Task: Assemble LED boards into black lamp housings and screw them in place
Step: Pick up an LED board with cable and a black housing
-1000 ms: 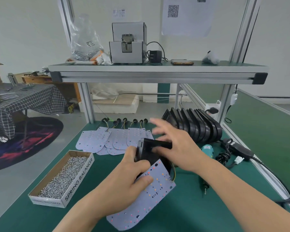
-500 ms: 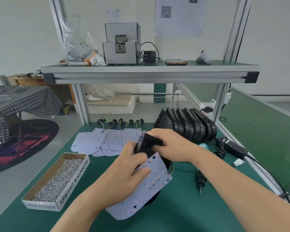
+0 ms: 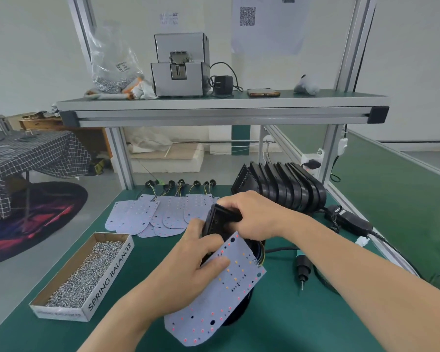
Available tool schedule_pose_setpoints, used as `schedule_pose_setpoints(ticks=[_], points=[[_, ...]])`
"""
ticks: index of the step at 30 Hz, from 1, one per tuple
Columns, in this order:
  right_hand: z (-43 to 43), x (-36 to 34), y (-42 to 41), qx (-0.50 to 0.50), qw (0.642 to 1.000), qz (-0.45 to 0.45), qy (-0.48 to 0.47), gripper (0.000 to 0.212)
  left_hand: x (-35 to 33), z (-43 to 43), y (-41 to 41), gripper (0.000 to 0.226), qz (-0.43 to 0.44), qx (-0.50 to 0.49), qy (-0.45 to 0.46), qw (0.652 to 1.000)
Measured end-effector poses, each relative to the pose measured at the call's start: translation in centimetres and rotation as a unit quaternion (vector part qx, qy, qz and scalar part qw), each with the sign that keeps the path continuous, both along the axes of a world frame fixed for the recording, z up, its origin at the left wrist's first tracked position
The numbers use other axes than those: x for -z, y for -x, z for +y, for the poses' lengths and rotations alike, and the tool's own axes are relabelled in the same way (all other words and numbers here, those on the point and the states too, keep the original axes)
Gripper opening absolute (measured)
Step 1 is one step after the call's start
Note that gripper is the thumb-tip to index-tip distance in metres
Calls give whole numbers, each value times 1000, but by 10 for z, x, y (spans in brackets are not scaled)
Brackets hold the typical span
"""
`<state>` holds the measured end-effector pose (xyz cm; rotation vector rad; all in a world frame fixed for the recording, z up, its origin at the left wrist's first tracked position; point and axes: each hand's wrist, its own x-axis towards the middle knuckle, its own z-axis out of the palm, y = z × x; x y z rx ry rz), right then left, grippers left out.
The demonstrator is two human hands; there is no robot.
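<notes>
- Now my left hand (image 3: 196, 265) pinches the LED board (image 3: 221, 301), thumb on its face, over the black housing (image 3: 216, 219).
- My right hand (image 3: 254, 214) grips the black housing's far end.
- Left of my fingers sits the screw box (image 3: 109, 275); beyond them, spare boards (image 3: 137, 214).

black housing (image 3: 220, 219), pale dotted board (image 3: 221, 295)

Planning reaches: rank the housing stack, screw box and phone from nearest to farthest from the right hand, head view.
1. Housing stack, just behind the right hand.
2. Screw box, far front-left.
3. Phone, up on the shelf.
</notes>
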<state>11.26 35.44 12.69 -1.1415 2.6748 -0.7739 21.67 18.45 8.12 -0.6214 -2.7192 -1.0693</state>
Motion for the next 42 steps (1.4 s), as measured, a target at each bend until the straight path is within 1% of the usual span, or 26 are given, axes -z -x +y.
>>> schedule_pose_setpoints(ticks=[2, 3, 5, 7, 8, 9, 10, 12, 13, 14, 15, 17, 18, 19, 20, 21, 22, 24, 27, 29, 30, 31, 34, 35, 39, 42], points=[[-1, -1, 2, 6, 1000, 0, -14, 23, -1, 1, -1, 38, 2, 7, -8, 1000], [-3, 1, 3, 11, 999, 19, -32, 22, -1, 1, -1, 35, 2, 11, -8, 1000], [-7, 6, 6, 27, 996, 61, -55, 28, -1, 2, 0, 30, 2, 14, -1, 1000], [-8, 8, 7, 17, 998, 51, -42, 31, -2, 1, 3, 29, 6, 7, -2, 1000], [-8, 5, 7, -7, 999, 22, -28, 26, -3, 0, 5, 28, 11, 1, -5, 1000], [-6, 1, 8, -40, 999, -32, -9, 18, -4, -1, 8, 27, 15, -7, -12, 1000], [-1, -3, 9, -68, 992, -104, 9, 13, -4, -3, 10, 27, 19, -18, -24, 999], [10, -8, 10, -69, 969, -235, 38, 20, -4, -8, 15, 31, 25, -48, -55, 997], [16, -7, 12, -53, 966, -248, 55, 25, -3, -10, 17, 35, 28, -67, -73, 995], [22, -6, 12, -31, 972, -218, 86, 27, -1, -12, 18, 40, 31, -85, -96, 991], [27, -5, 10, 3, 977, -164, 138, 25, 2, -14, 19, 41, 31, -103, -119, 987], [35, 3, 2, 69, 962, -55, 257, 18, 9, -17, 21, 42, 27, -144, -157, 977], [38, 7, -4, 83, 957, -19, 278, 22, 13, -19, 23, 43, 24, -163, -173, 971], [40, 13, -10, 88, 962, 15, 259, 27, 17, -20, 24, 43, 21, -178, -188, 966], [40, 19, -16, 90, 971, 44, 217, 28, 20, -21, 24, 44, 18, -191, -199, 961], [39, 26, -20, 93, 978, 56, 179, 26, 22, -20, 25, 45, 14, -201, -204, 958], [37, 31, -22, 99, 981, 51, 161, 23, 24, -19, 25, 47, 12, -207, -204, 957], [35, 37, -23, 120, 977, 27, 175, 18, 26, -17, 25, 45, 13, -205, -199, 958], [35, 38, -20, 124, 973, -7, 193, 17, 29, -15, 26, 33, 30, -165, -146, 975], [34, 36, -16, 126, 970, -12, 206, 15, 30, -14, 26, 24, 31, -129, -122, 984], [34, 35, -14, 131, 969, -10, 212, 15, 30, -15, 26, 25, 27, -113, -121, 986], [33, 32, -12, 136, 967, -6, 216, 15, 31, -16, 27, 31, 27, -102, -121, 987], [32, 25, -6, 138, 963, 2, 231, 14, 35, -21, 28, 59, 36, -92, -123, 988], [31, 24, -5, 136, 962, 1, 237, 13, 35, -22, 29, 63, 40, -91, -126, 987], [23, 26, -7, 130, 948, -28, 288, 11, 33, -21, 28, 53, 40, -76, -150, 985], [20, 24, -10, 125, 942, -31, 310, 10, 29, -20, 26, 51, 28, -65, -155, 985]])
